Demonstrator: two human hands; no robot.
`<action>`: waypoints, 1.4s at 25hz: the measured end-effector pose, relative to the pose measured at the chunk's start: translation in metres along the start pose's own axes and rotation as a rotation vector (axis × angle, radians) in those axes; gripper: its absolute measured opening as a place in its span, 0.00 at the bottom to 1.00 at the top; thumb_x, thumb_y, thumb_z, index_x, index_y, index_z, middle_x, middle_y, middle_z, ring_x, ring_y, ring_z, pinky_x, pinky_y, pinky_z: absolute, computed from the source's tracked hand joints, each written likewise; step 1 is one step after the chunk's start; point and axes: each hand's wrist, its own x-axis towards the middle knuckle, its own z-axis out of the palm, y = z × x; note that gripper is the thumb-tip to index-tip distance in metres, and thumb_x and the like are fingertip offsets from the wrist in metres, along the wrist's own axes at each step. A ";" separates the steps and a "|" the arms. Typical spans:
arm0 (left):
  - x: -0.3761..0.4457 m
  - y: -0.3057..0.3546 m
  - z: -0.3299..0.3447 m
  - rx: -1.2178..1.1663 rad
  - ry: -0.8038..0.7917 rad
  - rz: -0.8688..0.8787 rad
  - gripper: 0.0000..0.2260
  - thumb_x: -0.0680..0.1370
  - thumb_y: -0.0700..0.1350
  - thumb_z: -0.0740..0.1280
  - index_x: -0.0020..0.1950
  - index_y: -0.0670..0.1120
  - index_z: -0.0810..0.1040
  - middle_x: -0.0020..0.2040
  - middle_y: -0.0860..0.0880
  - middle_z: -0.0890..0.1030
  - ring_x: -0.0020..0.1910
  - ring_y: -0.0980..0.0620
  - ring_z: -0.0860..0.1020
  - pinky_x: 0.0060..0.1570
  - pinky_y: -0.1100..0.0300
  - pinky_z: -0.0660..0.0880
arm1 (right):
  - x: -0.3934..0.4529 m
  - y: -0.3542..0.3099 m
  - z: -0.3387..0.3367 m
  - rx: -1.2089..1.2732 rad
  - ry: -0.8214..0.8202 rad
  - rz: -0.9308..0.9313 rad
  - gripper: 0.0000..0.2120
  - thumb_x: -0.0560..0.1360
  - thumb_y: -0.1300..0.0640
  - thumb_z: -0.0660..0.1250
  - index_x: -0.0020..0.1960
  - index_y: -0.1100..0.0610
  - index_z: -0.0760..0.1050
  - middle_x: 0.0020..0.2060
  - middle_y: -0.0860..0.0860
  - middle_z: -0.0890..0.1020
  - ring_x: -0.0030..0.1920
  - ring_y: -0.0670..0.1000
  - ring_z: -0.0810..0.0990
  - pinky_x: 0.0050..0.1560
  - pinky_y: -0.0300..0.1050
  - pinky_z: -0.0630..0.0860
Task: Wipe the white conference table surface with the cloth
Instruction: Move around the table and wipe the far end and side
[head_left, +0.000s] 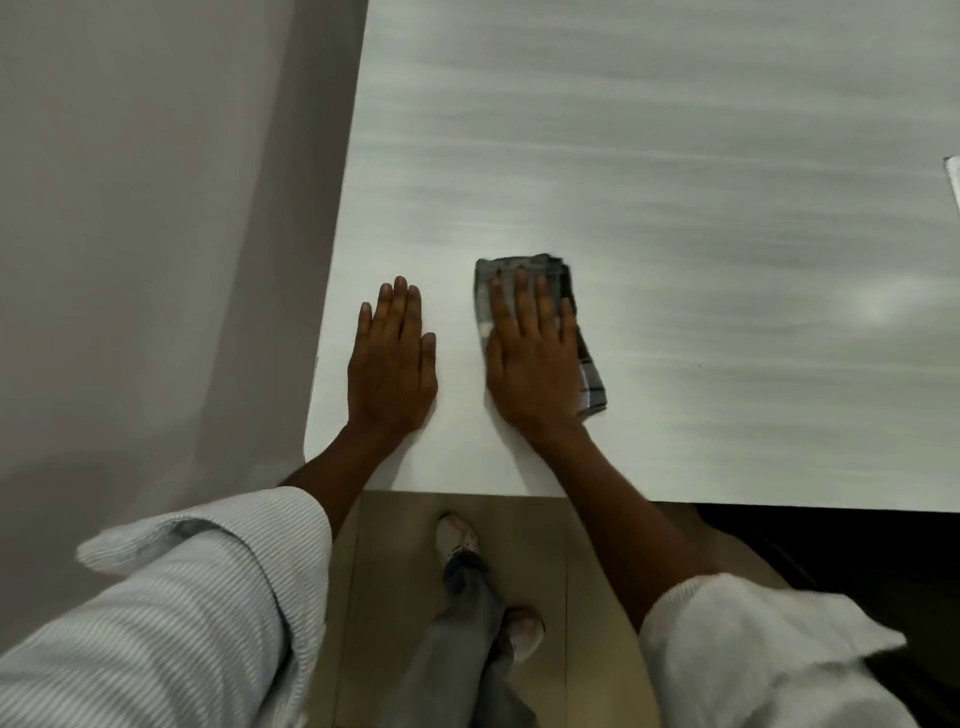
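Note:
The white conference table (649, 156) fills the upper right of the view, with faint streaks across its surface. A folded grey checked cloth (589, 364) lies near the table's front left corner. My right hand (535, 358) lies flat on top of the cloth, fingers straight and pointing away from me, pressing it onto the table. My left hand (392, 358) rests flat on the bare table a short way left of the cloth, fingers together and straight, close to the table's left edge.
A plain grey wall (156, 208) stands along the table's left edge. Below the front edge are a wood-look floor (519, 545) and my shoes (457, 535). A dark gap (857, 545) lies under the table at right. A small white object (953, 176) shows at the right border.

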 end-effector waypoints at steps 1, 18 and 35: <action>-0.005 -0.008 -0.004 0.002 0.007 -0.017 0.27 0.87 0.47 0.53 0.84 0.38 0.60 0.84 0.38 0.61 0.85 0.41 0.59 0.84 0.41 0.56 | -0.023 -0.009 0.000 0.011 -0.020 -0.068 0.30 0.87 0.48 0.50 0.88 0.51 0.52 0.87 0.54 0.54 0.88 0.56 0.50 0.86 0.62 0.49; -0.020 -0.020 -0.011 0.041 0.042 -0.148 0.28 0.87 0.47 0.51 0.85 0.36 0.55 0.86 0.38 0.56 0.86 0.42 0.54 0.85 0.43 0.54 | 0.017 -0.048 0.015 0.015 -0.076 -0.278 0.30 0.88 0.47 0.50 0.88 0.51 0.51 0.88 0.54 0.52 0.88 0.54 0.47 0.87 0.60 0.50; 0.153 -0.066 0.000 0.003 -0.001 -0.022 0.26 0.87 0.44 0.52 0.84 0.35 0.59 0.85 0.36 0.59 0.85 0.39 0.57 0.84 0.43 0.56 | 0.074 -0.018 0.002 -0.013 -0.043 -0.026 0.29 0.87 0.49 0.52 0.87 0.52 0.55 0.87 0.55 0.55 0.88 0.57 0.50 0.86 0.63 0.52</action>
